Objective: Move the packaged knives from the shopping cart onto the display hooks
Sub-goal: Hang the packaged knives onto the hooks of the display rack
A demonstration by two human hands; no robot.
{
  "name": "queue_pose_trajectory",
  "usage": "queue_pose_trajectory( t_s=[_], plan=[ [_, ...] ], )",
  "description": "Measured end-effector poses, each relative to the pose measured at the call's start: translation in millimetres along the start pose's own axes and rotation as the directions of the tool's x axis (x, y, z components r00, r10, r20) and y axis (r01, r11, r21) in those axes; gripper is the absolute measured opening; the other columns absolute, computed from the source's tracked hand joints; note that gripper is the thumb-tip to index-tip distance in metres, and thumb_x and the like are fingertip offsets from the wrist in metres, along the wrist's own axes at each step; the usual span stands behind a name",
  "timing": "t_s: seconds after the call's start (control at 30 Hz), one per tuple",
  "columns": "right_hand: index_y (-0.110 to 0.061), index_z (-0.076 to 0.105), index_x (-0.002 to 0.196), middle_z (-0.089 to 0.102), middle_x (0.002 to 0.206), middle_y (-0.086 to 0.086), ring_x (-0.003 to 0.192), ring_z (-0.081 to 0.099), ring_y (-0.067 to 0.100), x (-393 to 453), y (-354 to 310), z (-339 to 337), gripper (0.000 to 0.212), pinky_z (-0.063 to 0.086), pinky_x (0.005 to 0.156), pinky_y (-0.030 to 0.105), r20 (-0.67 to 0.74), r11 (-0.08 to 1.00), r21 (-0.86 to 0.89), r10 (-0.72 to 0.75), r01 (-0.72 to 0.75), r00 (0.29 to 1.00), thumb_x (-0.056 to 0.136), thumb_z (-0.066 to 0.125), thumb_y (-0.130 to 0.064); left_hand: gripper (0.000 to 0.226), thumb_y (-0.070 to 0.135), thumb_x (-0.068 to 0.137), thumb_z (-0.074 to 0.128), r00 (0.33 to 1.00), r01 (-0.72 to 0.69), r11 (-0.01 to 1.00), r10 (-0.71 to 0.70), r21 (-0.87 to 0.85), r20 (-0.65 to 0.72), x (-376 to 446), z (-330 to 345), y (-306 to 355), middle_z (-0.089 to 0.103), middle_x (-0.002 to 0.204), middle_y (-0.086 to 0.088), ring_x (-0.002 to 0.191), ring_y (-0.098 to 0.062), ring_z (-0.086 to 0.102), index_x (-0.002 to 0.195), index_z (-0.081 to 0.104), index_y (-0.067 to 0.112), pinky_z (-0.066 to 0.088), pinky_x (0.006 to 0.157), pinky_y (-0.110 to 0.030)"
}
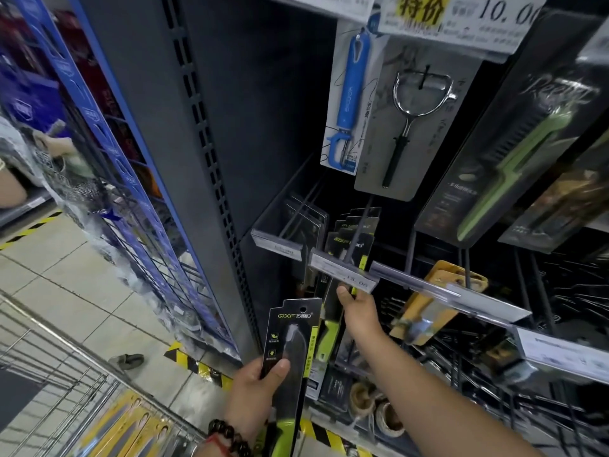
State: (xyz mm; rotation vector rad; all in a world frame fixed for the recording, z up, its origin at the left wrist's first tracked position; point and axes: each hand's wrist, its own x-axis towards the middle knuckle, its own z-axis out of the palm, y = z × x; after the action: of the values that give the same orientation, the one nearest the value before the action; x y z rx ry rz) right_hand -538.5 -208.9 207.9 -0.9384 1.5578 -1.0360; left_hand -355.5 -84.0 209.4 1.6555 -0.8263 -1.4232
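My left hand [255, 389] grips a packaged knife [291, 351] with a black card and green handle, upright in front of the shelf's lower part. My right hand [357, 313] reaches up under a price-tag strip [342, 270] and holds the lower part of the same kind of knife packs [351, 245] hanging on a display hook [359, 225]. The fingers are partly hidden behind the packs. The shopping cart [59, 367] stands at the lower left with yellow packaged knives [128, 427] lying inside.
Peelers hang above: a blue one [347, 103], a chrome one [412, 127], a green one [514, 159]. A yellow pack [431, 301] hangs to the right among bare hooks [560, 291]. A dark shelf upright [184, 159] and blue rack [108, 153] stand left. A person [39, 159] is at far left.
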Motion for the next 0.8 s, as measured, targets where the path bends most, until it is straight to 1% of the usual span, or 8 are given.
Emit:
queue_pose_trajectory(
  t_s=[0.1,0.2,0.3,0.37,0.43,0.6,0.73,0.8],
  plan=[
    [-0.022,0.056,0.107,0.058,0.1,0.0,0.095,0.054,0.019,24.5,-10.3,1.3,0.011,0.042,0.09,0.034,-0.037,0.998,-0.022,0.053,-0.054,0.998,0.1,0.049,-0.027,0.011,0.019,0.091,0.064,1.0,-0.009,1.0,0.009,0.018,0.028,-2.2,0.8,3.2,0.061,0.071,0.002,0.072,-0.016,0.056,0.088,0.07,0.01,0.043,0.065,-0.027],
    [-0.014,0.057,0.108,0.058,0.096,0.006,0.091,0.059,0.024,40.1,-13.0,-5.7,0.013,0.047,0.078,0.026,-0.05,0.992,-0.063,0.102,-0.105,0.993,0.1,0.05,-0.022,0.009,0.023,0.092,0.063,0.998,-0.022,0.998,0.017,0.064,0.068,-1.9,3.0,4.2,0.065,0.077,0.005,0.076,-0.013,0.059,0.092,0.07,0.017,0.047,0.07,-0.028],
    [-0.006,0.056,0.119,0.06,0.113,0.017,0.106,0.06,0.029,58.4,0.6,-14.9,0.024,0.05,0.094,0.037,-0.018,0.968,-0.238,0.077,-0.079,0.997,0.095,0.053,-0.007,0.007,0.031,0.094,0.06,0.996,-0.02,0.993,0.009,0.12,0.087,-0.4,5.9,4.3,0.069,0.093,0.002,0.089,-0.015,0.064,0.097,0.065,0.027,0.054,0.079,-0.038],
    [-0.012,0.059,0.107,0.063,0.11,0.015,0.105,0.06,0.029,71.5,13.2,-19.6,0.014,0.048,0.098,0.047,-0.043,0.937,-0.316,0.145,-0.151,0.989,0.097,0.049,-0.013,0.009,0.034,0.094,0.058,0.995,-0.038,0.986,0.022,0.162,0.1,0.8,8.1,5.0,0.069,0.099,0.0,0.094,-0.017,0.063,0.098,0.064,0.029,0.053,0.085,-0.04],
    [-0.017,0.06,0.102,0.064,0.104,0.012,0.102,0.061,0.032,69.1,18.6,-21.6,0.014,0.049,0.095,0.05,-0.092,0.953,-0.255,0.145,-0.164,0.985,0.098,0.047,-0.023,0.009,0.034,0.095,0.056,0.992,-0.044,0.985,0.023,0.167,0.124,2.3,11.1,7.6,0.068,0.1,0.003,0.094,-0.01,0.062,0.099,0.063,0.03,0.051,0.085,-0.034],
    [-0.014,0.056,0.114,0.062,0.103,0.001,0.087,0.061,0.015,-26.6,14.9,-27.3,0.018,0.047,0.063,0.018,-0.003,0.999,-0.016,0.052,-0.052,0.999,0.1,0.049,-0.023,0.01,0.031,0.096,0.054,0.977,-0.093,0.985,0.062,0.145,0.206,10.3,20.4,9.3,0.061,0.093,0.006,0.087,-0.01,0.056,0.099,0.062,0.026,0.047,0.078,-0.028],
    [-0.019,0.067,0.106,0.072,0.108,0.004,0.104,0.067,0.022,-69.7,26.5,-27.2,0.022,0.054,0.087,0.038,0.251,0.978,0.161,0.09,-0.133,0.964,0.094,0.057,-0.034,0.034,0.041,0.089,0.06,0.973,-0.087,0.99,0.06,0.114,0.224,20.0,28.9,5.3,0.067,0.097,-0.003,0.09,-0.018,0.062,0.106,0.065,0.012,0.049,0.078,-0.028],
    [-0.018,0.066,0.1,0.074,0.099,-0.006,0.096,0.068,0.009,-79.6,22.8,-23.6,0.01,0.053,0.084,0.029,0.27,0.991,0.114,0.031,-0.064,0.962,0.093,0.06,-0.022,0.029,0.036,0.091,0.06,0.961,-0.094,0.991,0.066,0.093,0.269,24.9,33.6,1.2,0.072,0.108,-0.003,0.102,-0.02,0.066,0.11,0.066,0.014,0.05,0.086,-0.029]
  ],
)
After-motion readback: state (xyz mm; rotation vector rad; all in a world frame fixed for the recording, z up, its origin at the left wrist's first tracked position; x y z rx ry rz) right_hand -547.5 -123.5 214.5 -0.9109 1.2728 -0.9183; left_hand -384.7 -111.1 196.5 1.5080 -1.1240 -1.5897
